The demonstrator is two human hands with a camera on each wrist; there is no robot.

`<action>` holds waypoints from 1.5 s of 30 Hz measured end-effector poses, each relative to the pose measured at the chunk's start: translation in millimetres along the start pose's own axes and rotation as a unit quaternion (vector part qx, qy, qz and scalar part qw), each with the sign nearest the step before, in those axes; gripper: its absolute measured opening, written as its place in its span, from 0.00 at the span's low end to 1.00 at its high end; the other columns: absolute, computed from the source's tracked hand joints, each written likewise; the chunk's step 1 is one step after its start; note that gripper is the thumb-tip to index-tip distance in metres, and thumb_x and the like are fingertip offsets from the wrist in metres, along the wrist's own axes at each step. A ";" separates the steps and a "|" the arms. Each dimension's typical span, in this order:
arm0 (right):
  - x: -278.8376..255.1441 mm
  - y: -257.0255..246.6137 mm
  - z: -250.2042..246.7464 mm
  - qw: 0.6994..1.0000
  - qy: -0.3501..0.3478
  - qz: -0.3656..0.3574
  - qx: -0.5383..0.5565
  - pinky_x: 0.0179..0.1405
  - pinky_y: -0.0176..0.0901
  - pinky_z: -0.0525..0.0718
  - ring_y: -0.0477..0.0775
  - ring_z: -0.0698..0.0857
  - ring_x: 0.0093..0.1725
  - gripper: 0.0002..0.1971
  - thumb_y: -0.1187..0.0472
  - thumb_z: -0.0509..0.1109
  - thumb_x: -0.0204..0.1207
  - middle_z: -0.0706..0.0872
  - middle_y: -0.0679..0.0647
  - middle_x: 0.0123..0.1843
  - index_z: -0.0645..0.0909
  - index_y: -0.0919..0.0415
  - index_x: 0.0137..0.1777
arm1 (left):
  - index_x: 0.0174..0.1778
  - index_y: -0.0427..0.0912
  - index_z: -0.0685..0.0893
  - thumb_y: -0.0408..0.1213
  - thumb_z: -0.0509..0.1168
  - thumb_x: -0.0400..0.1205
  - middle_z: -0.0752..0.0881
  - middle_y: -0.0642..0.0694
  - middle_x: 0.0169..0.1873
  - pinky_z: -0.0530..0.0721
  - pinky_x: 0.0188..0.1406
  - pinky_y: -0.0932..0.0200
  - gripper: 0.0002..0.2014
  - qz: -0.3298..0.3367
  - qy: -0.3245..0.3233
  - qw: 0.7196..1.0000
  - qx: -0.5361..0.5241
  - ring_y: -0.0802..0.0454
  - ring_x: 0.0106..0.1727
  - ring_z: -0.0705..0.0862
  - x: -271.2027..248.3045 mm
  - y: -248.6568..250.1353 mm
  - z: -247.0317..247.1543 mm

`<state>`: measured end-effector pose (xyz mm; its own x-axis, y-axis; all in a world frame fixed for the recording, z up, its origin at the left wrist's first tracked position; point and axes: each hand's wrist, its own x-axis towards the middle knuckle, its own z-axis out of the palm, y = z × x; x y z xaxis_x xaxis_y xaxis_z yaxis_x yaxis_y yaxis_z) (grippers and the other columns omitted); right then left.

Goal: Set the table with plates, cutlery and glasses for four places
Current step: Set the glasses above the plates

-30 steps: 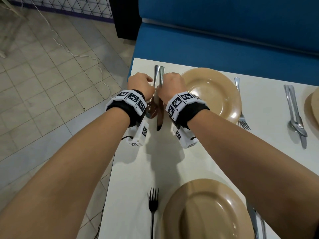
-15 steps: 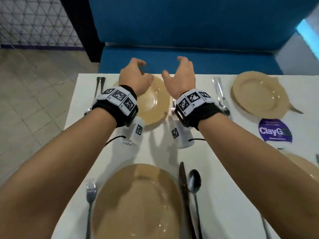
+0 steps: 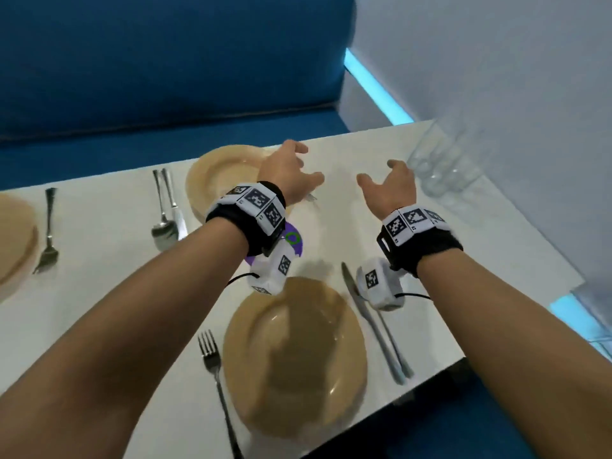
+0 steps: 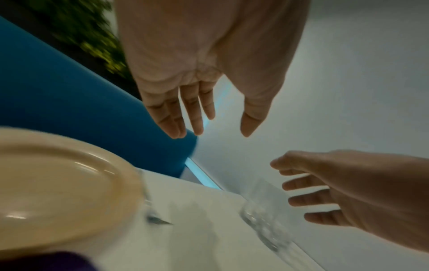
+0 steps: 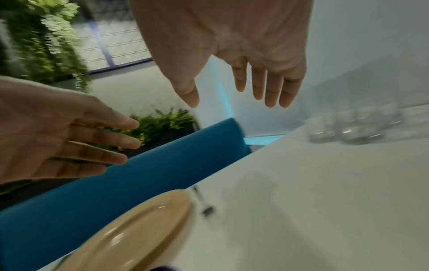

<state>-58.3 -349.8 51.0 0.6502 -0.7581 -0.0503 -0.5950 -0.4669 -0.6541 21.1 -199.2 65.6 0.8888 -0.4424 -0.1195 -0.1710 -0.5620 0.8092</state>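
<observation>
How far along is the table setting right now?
Plates and cutlery look laid: near plate with fork and knife, far plate likewise. Left hand and right hand are empty, near the clustered glasses, which remain to be distributed.

The white rectangular table [image 3: 116, 293] bears tan round plates [image 3: 298, 359], steel cutlery [image 3: 165, 207], clear glasses [image 3: 443, 167] and a purple sticker [image 3: 296, 241].
</observation>
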 end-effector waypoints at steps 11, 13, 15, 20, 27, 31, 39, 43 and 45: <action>177.1 206.3 -116.2 0.981 0.030 0.187 0.049 0.76 0.52 0.65 0.62 0.65 0.79 0.46 0.48 0.72 0.72 0.62 0.62 0.82 0.50 0.63 0.82 | 0.80 0.46 0.60 0.48 0.79 0.67 0.70 0.46 0.75 0.71 0.73 0.54 0.48 -0.014 -0.115 0.993 -0.027 0.47 0.75 0.70 97.1 116.5 253.0; 209.1 220.5 -121.4 0.981 0.015 0.172 0.085 0.76 0.50 0.66 0.60 0.67 0.79 0.48 0.50 0.75 0.70 0.63 0.61 0.81 0.49 0.61 0.82 | 0.80 0.45 0.59 0.48 0.80 0.66 0.70 0.46 0.76 0.71 0.74 0.53 0.50 -0.021 -0.104 0.994 -0.034 0.47 0.76 0.70 111.7 126.9 282.8; 235.1 228.1 -121.1 0.983 -0.007 0.142 0.119 0.76 0.49 0.68 0.58 0.67 0.79 0.49 0.52 0.77 0.68 0.64 0.58 0.81 0.50 0.57 0.82 | 0.79 0.45 0.61 0.47 0.81 0.65 0.72 0.45 0.74 0.72 0.72 0.53 0.49 -0.020 -0.078 0.996 -0.040 0.47 0.74 0.72 124.4 134.5 304.9; 269.7 233.0 -112.5 0.982 -0.035 0.065 0.171 0.73 0.43 0.72 0.52 0.72 0.75 0.43 0.62 0.80 0.65 0.71 0.54 0.75 0.60 0.54 0.77 | 0.75 0.43 0.64 0.48 0.80 0.64 0.73 0.45 0.72 0.75 0.70 0.54 0.46 -0.048 -0.015 0.997 -0.065 0.48 0.72 0.74 136.6 141.0 342.7; 285.3 240.8 -103.8 0.976 -0.019 0.036 0.215 0.65 0.45 0.79 0.51 0.80 0.64 0.35 0.65 0.81 0.58 0.79 0.49 0.59 0.65 0.51 0.60 | 0.62 0.47 0.67 0.47 0.80 0.61 0.81 0.49 0.56 0.84 0.51 0.55 0.38 -0.059 0.028 0.995 -0.075 0.47 0.52 0.84 149.1 137.0 354.1; 271.1 239.7 -102.3 0.978 -0.004 0.014 0.208 0.58 0.42 0.83 0.48 0.82 0.59 0.35 0.60 0.83 0.54 0.81 0.46 0.57 0.73 0.48 0.62 | 0.60 0.54 0.71 0.48 0.80 0.61 0.83 0.53 0.51 0.84 0.52 0.56 0.34 -0.038 0.017 0.997 -0.063 0.51 0.50 0.84 143.1 128.8 340.4; 194.0 176.2 -76.3 0.976 -0.033 -0.072 0.203 0.54 0.51 0.86 0.49 0.82 0.54 0.37 0.52 0.81 0.48 0.80 0.46 0.54 0.73 0.48 0.60 | 0.58 0.57 0.72 0.51 0.80 0.60 0.85 0.54 0.51 0.85 0.53 0.56 0.33 -0.028 0.012 0.999 -0.039 0.54 0.50 0.85 99.5 85.3 244.7; 135.3 104.3 -33.9 0.974 -0.052 -0.124 0.182 0.54 0.51 0.85 0.50 0.83 0.51 0.36 0.56 0.83 0.51 0.79 0.47 0.54 0.73 0.51 0.61 | 0.57 0.58 0.71 0.53 0.80 0.59 0.85 0.55 0.49 0.85 0.51 0.55 0.34 -0.035 0.029 0.999 -0.009 0.56 0.49 0.86 57.7 36.8 152.9; 99.3 61.6 -9.5 0.971 -0.058 -0.144 0.182 0.55 0.50 0.84 0.50 0.82 0.51 0.36 0.57 0.83 0.52 0.79 0.48 0.55 0.73 0.53 0.62 | 0.58 0.57 0.72 0.54 0.80 0.58 0.85 0.56 0.48 0.84 0.51 0.57 0.35 -0.038 0.044 0.998 0.019 0.56 0.48 0.86 33.6 8.5 101.1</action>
<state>-34.9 -458.1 12.9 0.8264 -0.5536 0.1027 -0.1882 -0.4436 -0.8762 6.6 -289.5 10.3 0.9333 -0.3353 -0.1283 -0.1151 -0.6181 0.7776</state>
